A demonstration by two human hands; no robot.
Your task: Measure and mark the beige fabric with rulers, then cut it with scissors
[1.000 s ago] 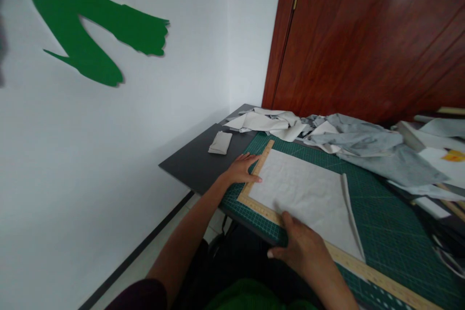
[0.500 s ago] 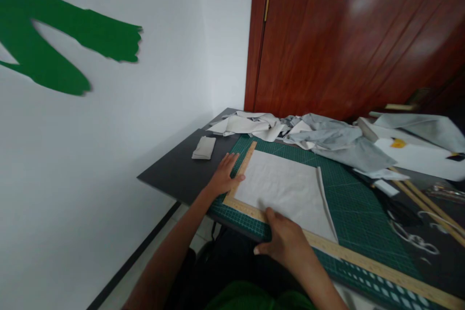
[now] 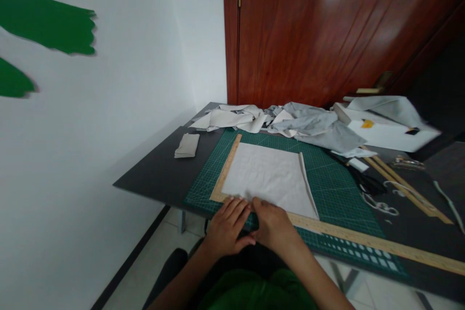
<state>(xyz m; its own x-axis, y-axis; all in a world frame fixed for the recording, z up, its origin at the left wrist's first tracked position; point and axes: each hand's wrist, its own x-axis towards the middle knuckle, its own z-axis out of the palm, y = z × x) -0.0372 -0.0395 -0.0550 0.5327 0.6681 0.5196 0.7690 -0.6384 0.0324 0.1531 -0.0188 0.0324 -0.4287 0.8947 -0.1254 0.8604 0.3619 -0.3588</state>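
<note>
An L-shaped wooden ruler (image 3: 345, 234) lies along the left and near edges of a white piece of fabric (image 3: 269, 174). The fabric rests on a green cutting mat (image 3: 203, 181), and its right edge looks folded or rolled. My left hand (image 3: 227, 227) lies over the ruler's near arm by the corner, fingers stretched out and thumb apart. Close beside it, my right hand (image 3: 276, 227) rests its bent fingers on the same arm at the fabric's near edge, thumb spread toward my left hand. Both hands cover part of the ruler.
A small folded cloth (image 3: 187, 146) lies on the dark table (image 3: 152, 169) to the left. Crumpled white and grey fabric (image 3: 312, 126) is heaped at the back beside a white box (image 3: 388, 131). Wooden strips (image 3: 407, 184) and white cord (image 3: 379, 206) lie at right.
My left hand has left the ruler's side arm and come down to its near arm, beside my right hand. My right hand stays on the near arm. The camera view has shifted.
</note>
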